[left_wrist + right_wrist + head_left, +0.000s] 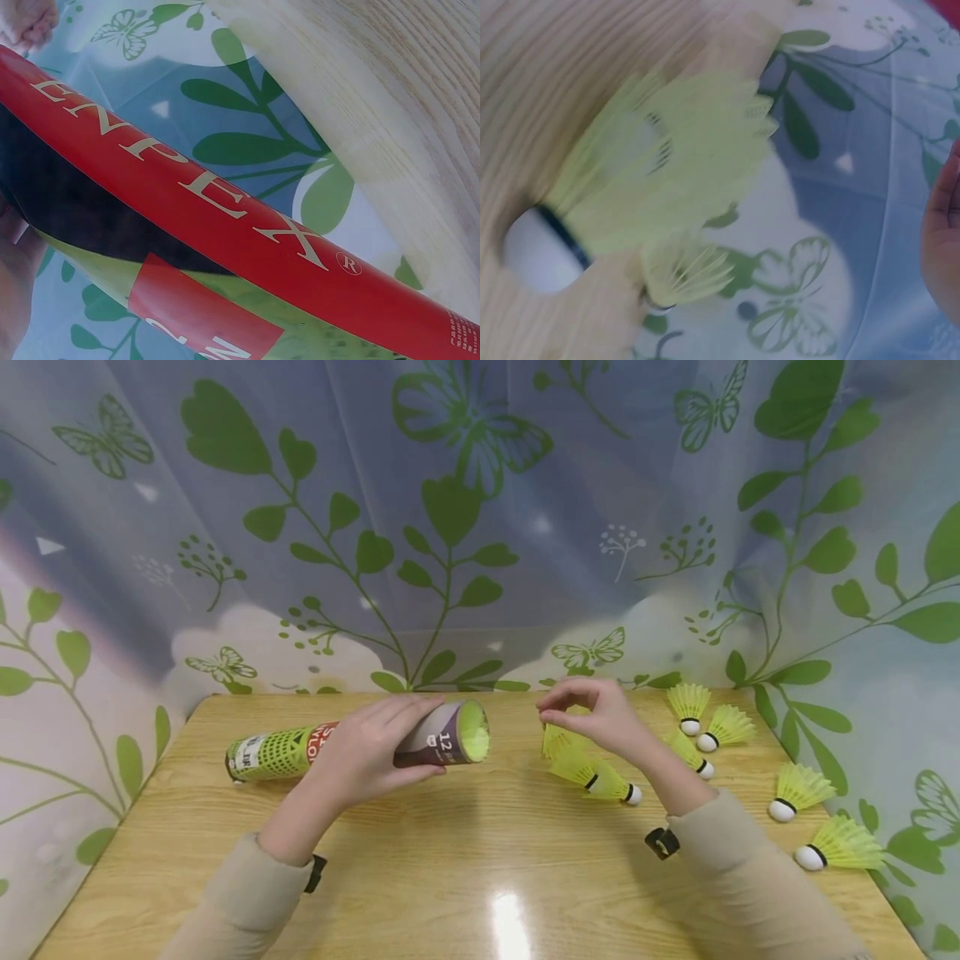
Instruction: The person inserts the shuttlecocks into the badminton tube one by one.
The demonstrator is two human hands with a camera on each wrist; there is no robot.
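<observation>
Left hand (pixel 367 747): my fingers are curled round the tube (pixel 277 753), holding it lengthwise over the left half of the table (pixel 420 877). Its mouth faces right, toward my other hand; yellow-green shows inside.

Right hand (pixel 596 714): thumb and forefinger bent, tips close together, gap narrow. They are at the skirt end of the nested stack (pixel 573 768); whether they pinch it, I cannot tell. Stack sits right of the tube, well apart from the mouth, corks pointing down and right.

Loose: one shuttle (pixel 690 752) beside my right forearm, a pair (pixel 726 725) just behind it, two more (pixel 843 843) near the table's right edge. Patterned cloth (pixel 465 602) hangs behind. Right-wrist view blurred.
</observation>
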